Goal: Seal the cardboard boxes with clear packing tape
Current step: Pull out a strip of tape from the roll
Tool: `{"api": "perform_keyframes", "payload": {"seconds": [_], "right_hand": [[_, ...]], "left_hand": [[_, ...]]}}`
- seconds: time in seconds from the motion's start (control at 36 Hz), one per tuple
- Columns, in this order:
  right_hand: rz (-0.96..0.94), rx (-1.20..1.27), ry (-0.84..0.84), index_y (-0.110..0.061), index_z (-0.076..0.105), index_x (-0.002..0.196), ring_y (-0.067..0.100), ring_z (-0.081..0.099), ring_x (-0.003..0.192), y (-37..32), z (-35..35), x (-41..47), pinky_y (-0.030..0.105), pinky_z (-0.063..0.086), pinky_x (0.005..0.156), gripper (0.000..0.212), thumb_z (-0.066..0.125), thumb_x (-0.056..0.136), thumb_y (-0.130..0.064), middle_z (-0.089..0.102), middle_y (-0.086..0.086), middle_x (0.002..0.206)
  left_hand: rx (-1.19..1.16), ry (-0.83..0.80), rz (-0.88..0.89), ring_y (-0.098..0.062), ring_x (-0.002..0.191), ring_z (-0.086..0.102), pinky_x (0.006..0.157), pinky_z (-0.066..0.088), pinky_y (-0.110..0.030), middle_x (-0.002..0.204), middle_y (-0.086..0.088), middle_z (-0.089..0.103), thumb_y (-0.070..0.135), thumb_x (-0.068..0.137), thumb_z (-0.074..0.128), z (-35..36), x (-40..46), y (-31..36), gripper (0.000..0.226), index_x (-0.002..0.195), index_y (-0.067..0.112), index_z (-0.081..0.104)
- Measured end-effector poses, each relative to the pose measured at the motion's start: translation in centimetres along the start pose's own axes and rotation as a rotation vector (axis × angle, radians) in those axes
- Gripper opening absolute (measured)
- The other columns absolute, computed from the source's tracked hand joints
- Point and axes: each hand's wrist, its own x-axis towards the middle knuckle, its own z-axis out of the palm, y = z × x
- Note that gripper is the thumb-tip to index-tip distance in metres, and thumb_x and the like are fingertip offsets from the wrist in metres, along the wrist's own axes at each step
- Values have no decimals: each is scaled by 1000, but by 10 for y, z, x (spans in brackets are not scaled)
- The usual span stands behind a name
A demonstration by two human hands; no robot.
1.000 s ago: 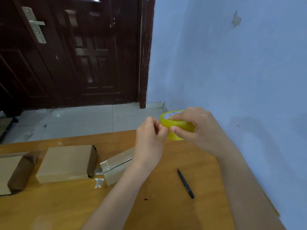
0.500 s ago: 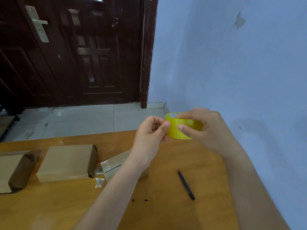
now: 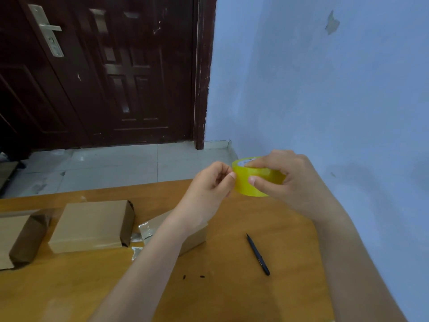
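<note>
Tape roll (image 3: pixel 249 182) gripped by right hand (image 3: pixel 292 180) above table's far right; left hand (image 3: pixel 209 184) fingertips, parted half a second ago, now pinched at roll edge. Tape end likely being picked; boxes (image 3: pixel 92 225) unsealed.

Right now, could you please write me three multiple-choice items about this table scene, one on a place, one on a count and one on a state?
1. Where does the slim black pen lie?
A. On the orange-brown wooden table
B. On a box
C. On the floor

2. How many brown cardboard boxes show on the table?
A. One
B. Three
C. Five

3. What holds the yellow roll of packing tape?
A. Nothing; it lies on the table
B. The right hand, with the left hand pinching at its edge
C. The left hand alone

Answers: 1 A, the pen rests on bare wood; 2 B, three boxes sit left of the arms; 3 B, right fingers wrap the raised roll.
</note>
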Motion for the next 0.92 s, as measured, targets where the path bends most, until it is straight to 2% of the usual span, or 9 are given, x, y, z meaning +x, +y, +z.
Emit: {"api": "perform_keyframes", "payload": {"seconds": [0.08,0.17,0.22,0.31,0.39,0.53,0.69,0.83,0.92], "right_hand": [[-20,-8,-1,-26,73,100,-1,50,77,-1,1,1,18,36,72,35,56,77,-46,55,-26,70],[-56,-28,-2,-22,73,98,-8,49,79,-2,1,1,8,33,76,35,56,78,-44,55,-38,78],[-73,-43,7,-20,73,97,-8,48,79,-3,2,2,4,30,77,34,56,78,-43,52,-34,69],[-89,-49,24,-18,73,96,-8,47,80,-4,3,3,3,29,79,33,57,78,-40,47,-32,69],[-107,-55,35,-18,74,96,-14,46,81,-6,5,4,5,29,81,31,57,79,-38,46,-37,70],[-120,-75,25,-17,73,96,-15,45,81,-4,8,5,12,30,85,33,56,80,-40,45,-35,74],[-158,-98,26,-15,73,94,2,42,73,-3,14,7,21,31,85,31,55,80,-37,42,-36,78],[-148,-120,47,-14,72,91,0,39,72,0,19,7,24,31,85,30,55,80,-35,49,-21,75],[-131,-129,75,-14,73,89,4,42,72,0,23,7,23,29,83,30,54,79,-34,49,-18,74]], "left_hand": [[2,-5,-12,-19,67,44,66,38,-38,69,-5,50,13,97,48,1,0,-2,19,79,14,51],[20,19,-7,-21,68,43,66,37,-39,71,-7,49,14,97,48,4,-1,-3,20,77,17,49],[38,37,-4,-20,68,42,64,37,-37,71,-7,49,15,97,47,6,-1,-3,21,77,18,48],[44,67,6,-18,66,39,62,34,-35,69,-4,47,16,98,46,9,-3,-4,23,75,19,46],[52,94,7,-12,63,37,59,32,-29,68,-2,46,14,98,46,10,-4,-3,25,74,19,45],[37,170,-3,-9,60,36,55,31,-25,64,2,44,10,96,46,15,-4,-4,25,72,18,43],[77,285,-52,-5,53,32,47,30,-17,63,2,43,9,95,47,23,-2,-4,24,72,14,41],[87,331,-96,-12,58,35,46,31,-17,66,0,45,9,93,47,25,2,-6,23,71,14,41],[98,402,-113,-13,59,36,47,31,-18,67,-3,47,9,92,48,28,3,-7,25,69,14,40]]}}
